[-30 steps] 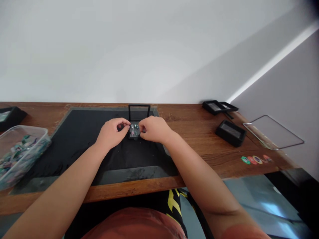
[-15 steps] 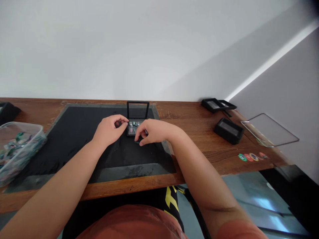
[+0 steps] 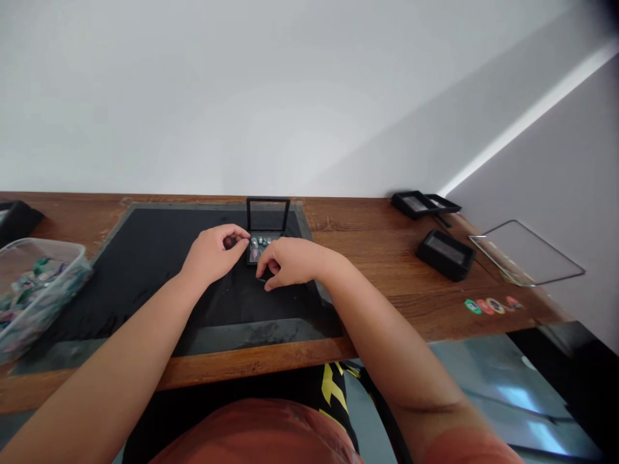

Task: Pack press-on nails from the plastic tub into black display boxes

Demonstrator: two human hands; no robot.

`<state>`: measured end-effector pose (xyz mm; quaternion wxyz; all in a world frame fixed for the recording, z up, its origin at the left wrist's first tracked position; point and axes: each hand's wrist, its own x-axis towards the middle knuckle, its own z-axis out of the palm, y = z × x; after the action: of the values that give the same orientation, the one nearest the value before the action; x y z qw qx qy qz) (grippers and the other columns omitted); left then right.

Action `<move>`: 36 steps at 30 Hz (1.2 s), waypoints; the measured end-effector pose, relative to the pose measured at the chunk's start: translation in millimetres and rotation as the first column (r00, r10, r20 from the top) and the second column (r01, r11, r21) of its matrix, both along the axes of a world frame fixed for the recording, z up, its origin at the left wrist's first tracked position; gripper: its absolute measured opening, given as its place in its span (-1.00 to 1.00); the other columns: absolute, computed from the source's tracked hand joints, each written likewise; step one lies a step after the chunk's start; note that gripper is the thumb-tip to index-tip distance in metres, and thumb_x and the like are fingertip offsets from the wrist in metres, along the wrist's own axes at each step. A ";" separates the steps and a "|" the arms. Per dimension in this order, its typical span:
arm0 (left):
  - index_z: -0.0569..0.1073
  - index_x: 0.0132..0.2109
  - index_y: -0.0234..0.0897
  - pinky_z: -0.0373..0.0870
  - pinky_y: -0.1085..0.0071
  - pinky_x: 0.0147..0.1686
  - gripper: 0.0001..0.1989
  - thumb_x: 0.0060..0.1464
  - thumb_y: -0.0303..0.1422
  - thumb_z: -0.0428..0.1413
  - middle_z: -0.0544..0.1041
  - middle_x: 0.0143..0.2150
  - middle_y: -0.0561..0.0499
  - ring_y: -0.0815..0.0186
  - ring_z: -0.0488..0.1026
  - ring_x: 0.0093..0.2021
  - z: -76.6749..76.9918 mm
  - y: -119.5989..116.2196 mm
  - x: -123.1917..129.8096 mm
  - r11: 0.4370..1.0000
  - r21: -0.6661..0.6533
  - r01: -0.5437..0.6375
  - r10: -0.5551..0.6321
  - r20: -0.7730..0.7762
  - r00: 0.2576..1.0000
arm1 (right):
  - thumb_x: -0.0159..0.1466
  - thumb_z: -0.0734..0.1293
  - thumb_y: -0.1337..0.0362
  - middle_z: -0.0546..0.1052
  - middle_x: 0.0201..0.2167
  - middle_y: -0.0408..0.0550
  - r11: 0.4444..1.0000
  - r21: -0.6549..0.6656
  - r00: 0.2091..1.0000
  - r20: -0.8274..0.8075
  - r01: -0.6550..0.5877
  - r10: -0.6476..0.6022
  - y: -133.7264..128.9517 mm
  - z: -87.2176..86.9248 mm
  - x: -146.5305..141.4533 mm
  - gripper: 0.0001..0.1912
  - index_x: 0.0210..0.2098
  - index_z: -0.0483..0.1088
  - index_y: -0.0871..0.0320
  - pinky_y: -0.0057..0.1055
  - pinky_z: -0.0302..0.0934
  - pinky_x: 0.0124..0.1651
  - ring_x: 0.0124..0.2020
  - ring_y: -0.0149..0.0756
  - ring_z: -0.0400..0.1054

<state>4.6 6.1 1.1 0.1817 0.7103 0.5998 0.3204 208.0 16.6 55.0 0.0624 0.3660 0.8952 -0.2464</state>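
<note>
2 hands at 1 open case of small stones.
A tub (image 3: 33,290) of mixed pieces sits far left. The left hand (image 3: 213,252), fingers pinched together on something I cannot make out, touches the case (image 3: 261,246); a nudge might spill its stones (image 3: 260,242) onto the mat (image 3: 159,258). The right hand (image 3: 290,261), fingers loosely curled, rests just before it. 2 more cases (image 3: 445,253) lie right.

No readable text, labels, brands or numbers anywhere. Round coloured stickers (image 3: 489,305) near the right front edge of the table (image 3: 387,258): markings too small to read. Yellow print on black clothing (image 3: 333,386) below the table's front edge: shapes only, no letters made out. Boxes (image 3: 445,254) toward the right rear corner: no visible lettering.
</note>
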 end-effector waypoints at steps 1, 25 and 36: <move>0.66 -0.18 -0.20 0.36 0.32 -0.30 -0.74 0.13 -0.20 0.14 0.62 -0.34 -0.01 0.24 0.46 -0.35 0.0 -0.1 0.1 1.000 -0.001 0.001 -0.001 0.000 1.000 | 0.15 0.54 0.27 0.57 -0.41 -0.20 1.000 0.004 1.000 -0.001 0.001 -0.001 -0.5 -0.5 -0.6 -0.75 -0.14 0.66 0.07 -0.45 0.05 -0.38 -0.46 -0.46 0.31; 0.67 -0.17 -0.17 0.39 0.25 -0.20 -0.75 0.13 -0.22 0.13 0.67 -0.22 -0.04 0.17 0.51 -0.25 0.2 0.2 0.4 1.000 0.028 0.002 -0.002 0.005 1.000 | 0.12 0.39 0.46 0.68 -0.30 -0.08 0.940 0.245 0.961 -0.198 0.238 -0.192 18.1 -4.4 18.6 -0.80 -0.31 0.64 0.16 -0.43 0.22 -0.22 -0.31 -0.35 0.47; 0.66 -0.18 -0.19 0.37 0.28 -0.24 -0.74 0.13 -0.21 0.13 0.68 -0.23 -0.04 0.19 0.52 -0.28 0.1 0.1 1.9 0.999 0.030 0.017 -0.018 0.014 1.000 | 0.15 0.40 0.42 0.70 -0.25 -0.11 0.949 0.274 0.985 -0.117 0.156 -0.129 11.8 -7.7 6.5 -0.79 -0.28 0.67 0.09 -0.41 0.24 -0.17 -0.21 -0.28 0.51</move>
<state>6.5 6.2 1.2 0.1781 0.7158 0.5874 0.3329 214.5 28.4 47.3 -0.0523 0.4225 0.8943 -0.1377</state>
